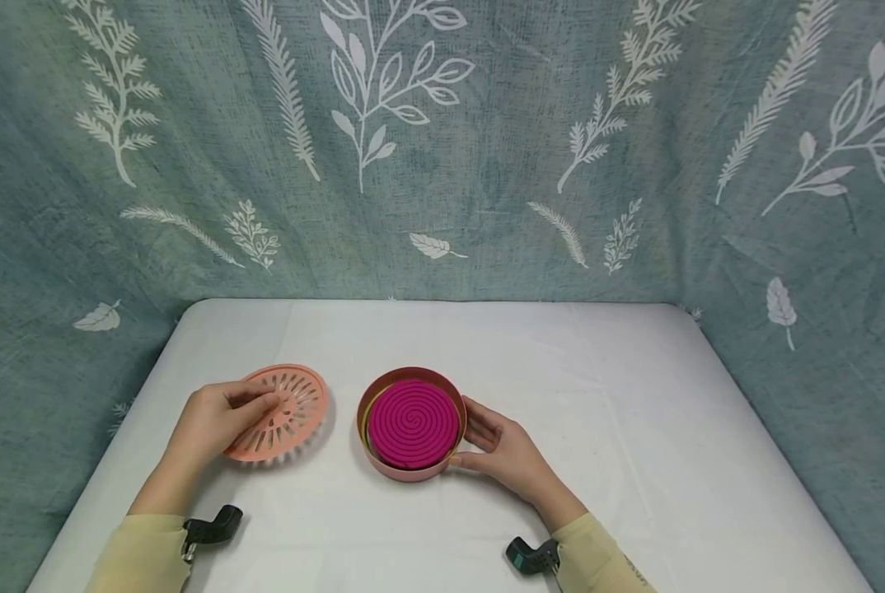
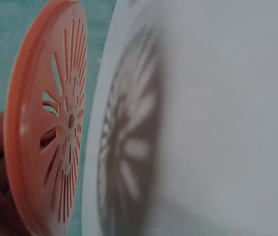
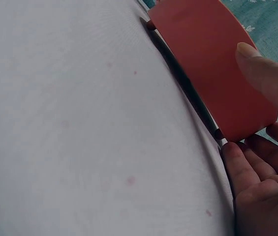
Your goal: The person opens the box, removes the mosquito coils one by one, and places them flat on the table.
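My left hand pinches a round orange slotted lid at its middle, the fingertips on its upper face. The lid is tilted, and its shadow falls on the cloth beside it in the left wrist view. To the right stands a shallow round box with a reddish-pink wall. A magenta mosquito coil, wound in a tight spiral, fills most of it. My right hand grips the box's right side, thumb toward the front. In the right wrist view, the thumb lies on the red wall and fingers reach its lower edge.
A white cloth covers the table under both hands. Behind it and at the sides hangs a green curtain with white leaf prints. Black wrist cameras sit by the left sleeve and the right sleeve.
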A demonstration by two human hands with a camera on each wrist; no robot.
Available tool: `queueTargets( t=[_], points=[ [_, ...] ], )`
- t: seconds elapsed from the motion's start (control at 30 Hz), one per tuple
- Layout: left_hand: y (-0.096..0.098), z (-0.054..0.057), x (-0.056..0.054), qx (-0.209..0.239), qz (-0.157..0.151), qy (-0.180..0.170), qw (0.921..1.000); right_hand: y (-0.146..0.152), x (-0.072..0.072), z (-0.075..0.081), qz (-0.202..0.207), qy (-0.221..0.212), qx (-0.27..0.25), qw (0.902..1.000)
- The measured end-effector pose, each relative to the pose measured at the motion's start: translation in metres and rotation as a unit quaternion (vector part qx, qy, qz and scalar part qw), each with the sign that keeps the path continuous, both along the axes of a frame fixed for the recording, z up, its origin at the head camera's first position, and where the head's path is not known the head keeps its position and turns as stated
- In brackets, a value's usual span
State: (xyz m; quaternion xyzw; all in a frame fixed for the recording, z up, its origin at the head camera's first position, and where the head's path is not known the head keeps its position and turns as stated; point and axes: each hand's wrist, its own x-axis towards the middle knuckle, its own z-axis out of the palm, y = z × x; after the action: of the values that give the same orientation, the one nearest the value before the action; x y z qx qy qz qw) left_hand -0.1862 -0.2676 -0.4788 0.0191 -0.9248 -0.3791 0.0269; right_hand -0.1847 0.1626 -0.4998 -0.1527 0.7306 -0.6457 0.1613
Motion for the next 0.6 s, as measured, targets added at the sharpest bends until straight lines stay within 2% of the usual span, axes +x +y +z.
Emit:
queueTargets(
  t=[0.1,0.37,0.6],
  points=[
    [-0.007,-0.006,0.002,-0.011,-0.001,0.004,0.9999,0.000,-0.001,-0.002,-0.001,-0.002,0.003,1.0000],
    [-0.022,-0.015,0.006,-0.022,0.003,-0.002,0.9998,0.004,-0.010,-0.024,-0.003,-0.002,0.003,1.0000],
    [-0.030,-0.017,0.007,-0.038,0.009,-0.006,0.9992,0.005,-0.010,-0.027,0.000,0.012,-0.001,0.9999]
  ],
)
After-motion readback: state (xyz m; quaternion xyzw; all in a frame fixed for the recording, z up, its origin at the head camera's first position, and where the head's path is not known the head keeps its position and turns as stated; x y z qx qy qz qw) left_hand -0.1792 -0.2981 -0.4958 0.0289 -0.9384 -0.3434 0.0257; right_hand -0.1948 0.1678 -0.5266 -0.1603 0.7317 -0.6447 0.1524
